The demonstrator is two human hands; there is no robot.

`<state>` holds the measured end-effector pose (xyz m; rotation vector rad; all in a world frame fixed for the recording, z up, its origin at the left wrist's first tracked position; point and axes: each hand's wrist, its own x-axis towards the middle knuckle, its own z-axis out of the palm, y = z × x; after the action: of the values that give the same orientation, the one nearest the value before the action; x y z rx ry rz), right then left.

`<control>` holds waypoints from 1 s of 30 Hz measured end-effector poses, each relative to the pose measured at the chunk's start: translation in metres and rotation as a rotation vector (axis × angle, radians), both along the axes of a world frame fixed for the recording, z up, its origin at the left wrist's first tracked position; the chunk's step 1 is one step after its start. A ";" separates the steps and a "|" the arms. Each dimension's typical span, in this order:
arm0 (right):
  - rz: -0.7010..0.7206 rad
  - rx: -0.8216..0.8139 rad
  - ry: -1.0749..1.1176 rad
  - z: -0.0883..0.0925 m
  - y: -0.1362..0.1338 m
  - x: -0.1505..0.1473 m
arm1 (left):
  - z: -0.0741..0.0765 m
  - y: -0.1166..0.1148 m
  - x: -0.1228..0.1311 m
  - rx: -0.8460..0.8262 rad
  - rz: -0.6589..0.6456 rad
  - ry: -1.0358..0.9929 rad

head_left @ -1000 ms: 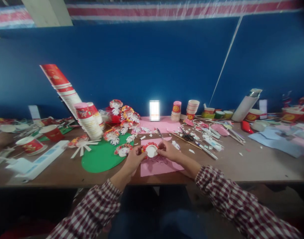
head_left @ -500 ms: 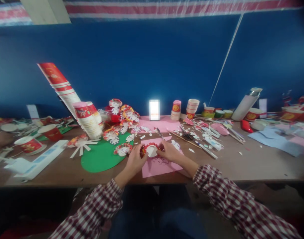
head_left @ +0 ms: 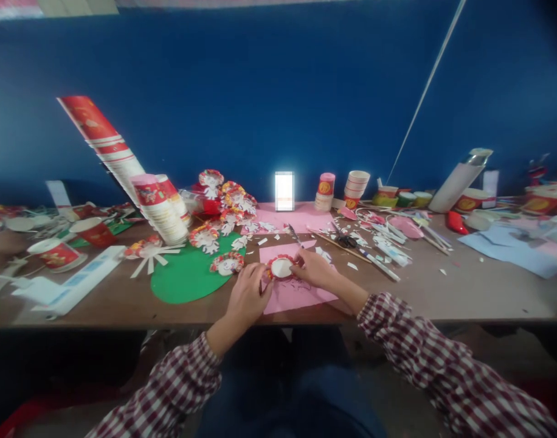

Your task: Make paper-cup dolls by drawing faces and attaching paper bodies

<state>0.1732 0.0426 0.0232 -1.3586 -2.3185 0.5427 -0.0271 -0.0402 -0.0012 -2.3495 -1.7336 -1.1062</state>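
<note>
Over the pink paper (head_left: 278, 303) sits a paper-cup flower (head_left: 282, 267), a round white disc with a curled red rim. My left hand (head_left: 249, 293) grips its left edge, with part of the rim hidden behind the fingers. On the opposite edge, my right hand (head_left: 315, 270) pinches the rim between thumb and fingers. Dark small scraps are strewn on the pink sheet below the flower. A finished-looking flower with a drawn face (head_left: 226, 264) lies left of my left hand, on the rim of the green oval sheet (head_left: 187, 283).
Tall stacked paper cups (head_left: 118, 155) lean at the left, behind a white power strip (head_left: 80, 286). Scissors (head_left: 346, 239), a pen (head_left: 382, 267) and white paper scraps lie to the right. A silver-topped cylinder (head_left: 461, 180) leans at the back right, near blue paper (head_left: 506, 249).
My view has tipped slightly downward. My left hand has shifted a little down and left along the flower's edge, and more of the white disc shows. The right hand keeps its pinch.
</note>
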 end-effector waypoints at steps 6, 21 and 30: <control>-0.028 0.033 -0.025 0.005 -0.007 0.002 | -0.001 -0.024 0.007 0.000 -0.114 0.119; 0.098 0.307 -0.121 -0.001 -0.034 -0.001 | -0.003 0.011 0.020 0.046 -0.010 0.118; 0.113 0.312 -0.172 -0.008 -0.031 0.000 | -0.009 0.013 0.016 0.026 -0.078 0.140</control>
<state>0.1730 0.0119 0.0151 -1.1716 -2.4997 0.0891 -0.0115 -0.0272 -0.0104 -2.4331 -1.5850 -0.9411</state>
